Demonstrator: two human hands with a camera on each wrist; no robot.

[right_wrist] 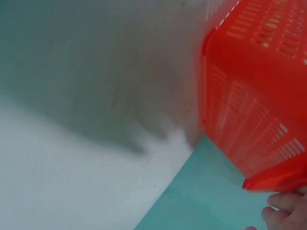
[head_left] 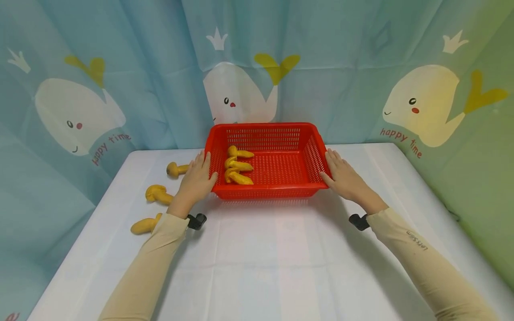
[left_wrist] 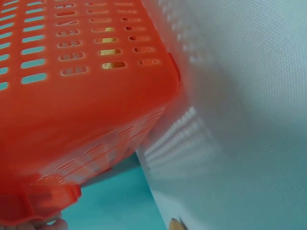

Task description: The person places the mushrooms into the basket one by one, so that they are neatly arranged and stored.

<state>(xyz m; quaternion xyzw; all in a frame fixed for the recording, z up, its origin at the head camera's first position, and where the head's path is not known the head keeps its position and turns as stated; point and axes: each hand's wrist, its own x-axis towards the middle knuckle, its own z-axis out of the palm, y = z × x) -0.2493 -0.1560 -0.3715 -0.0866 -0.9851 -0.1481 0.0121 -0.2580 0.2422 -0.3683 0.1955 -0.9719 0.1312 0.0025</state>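
Note:
A red plastic basket [head_left: 265, 191] with slotted walls stands at the back of the table. Three yellow mushroom-shaped pieces [head_left: 239, 166] lie in its left part. My left hand [head_left: 196, 180] touches the basket's left side, fingers straight along the rim and thumb by the front corner. On the opposite side my right hand [head_left: 347, 178] lies against the rim with fingers extended, its thumb at the front right corner. Fingertips [right_wrist: 283, 211] show just below the rim in the right wrist view. Three more yellow mushroom-shaped pieces [head_left: 158, 194] lie left of my left hand, partly covered by the arm.
The white-covered table [head_left: 257, 267] extends in front of the basket. A blue curtain [head_left: 337, 98] printed with whales hangs close behind it. Black wrist devices [head_left: 197, 221] stick out inward from both sleeves.

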